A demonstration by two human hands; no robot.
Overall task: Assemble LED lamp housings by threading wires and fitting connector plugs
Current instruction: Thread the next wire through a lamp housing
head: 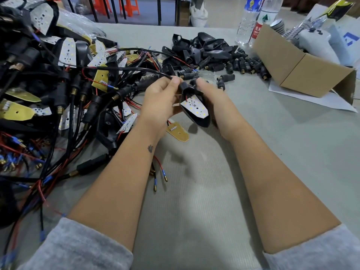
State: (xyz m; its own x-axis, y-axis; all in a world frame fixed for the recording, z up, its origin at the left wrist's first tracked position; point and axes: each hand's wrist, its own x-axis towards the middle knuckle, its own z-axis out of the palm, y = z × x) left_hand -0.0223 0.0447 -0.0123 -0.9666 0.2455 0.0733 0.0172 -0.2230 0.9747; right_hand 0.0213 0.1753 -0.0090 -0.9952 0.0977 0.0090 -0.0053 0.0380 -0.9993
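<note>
Both hands grip one pointed black plastic lamp housing (196, 112), frame centre.
Left hand (161, 100) pinches limp black sheathed cable (124, 70); right hand (209, 94) clasps the light, rigid shell; avoid its white LED board (194, 108).

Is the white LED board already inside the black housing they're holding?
In. The white LED board sits within the black housing, whose rim surrounds it, held between left hand and right hand.
</note>
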